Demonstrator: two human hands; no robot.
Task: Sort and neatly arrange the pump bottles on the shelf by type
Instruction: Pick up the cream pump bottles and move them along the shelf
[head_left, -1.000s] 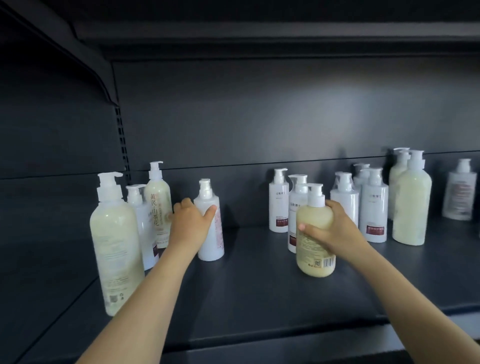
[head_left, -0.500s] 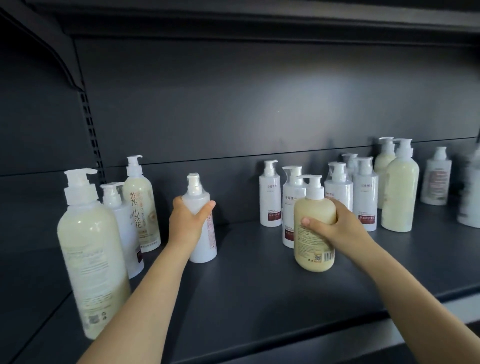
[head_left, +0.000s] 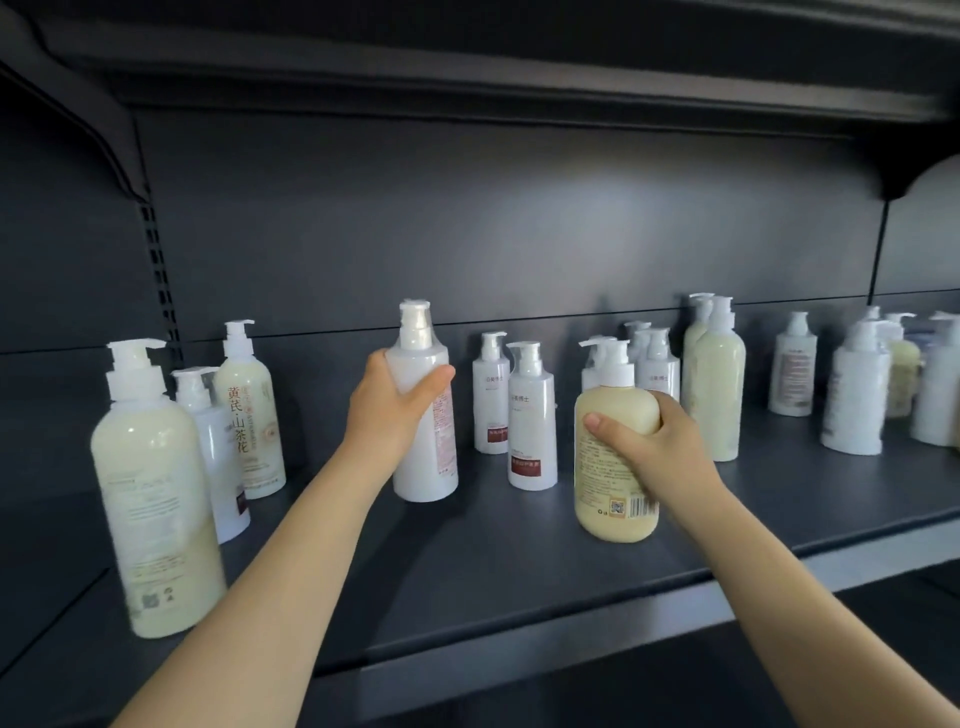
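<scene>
- Left hand grips the white capped bottle high on its body, thumb hooked round the front; the bottle is upright over the left half of the shelf, about midway between front edge and back wall; whether its base touches the shelf I cannot tell
- right hand is clamped on the squat cream bottle at its shoulder, thumb across the front, fingers wrapped behind; this bottle is upright, nearer the front edge than the others around the middle, barcode label facing out; whether its base touches the shelf cannot be told either
- between the two held bottles and further back stands a red-label white bottle; a second red-label bottle is just behind it to the left, closer to the back wall
- at the left end, the large cream bottle is closest to the front edge; a smaller white pump bottle stands just behind it; a cream bottle with red characters stands further back again
- behind the right hand, a cluster of white pump bottles is partly hidden; the tall cream bottles stand just to their right, one behind the other
- toward the right end, a labelled white bottle stands near the back wall; a blurred white bottle is nearer the front; those beyond it are too blurred to tell apart
</scene>
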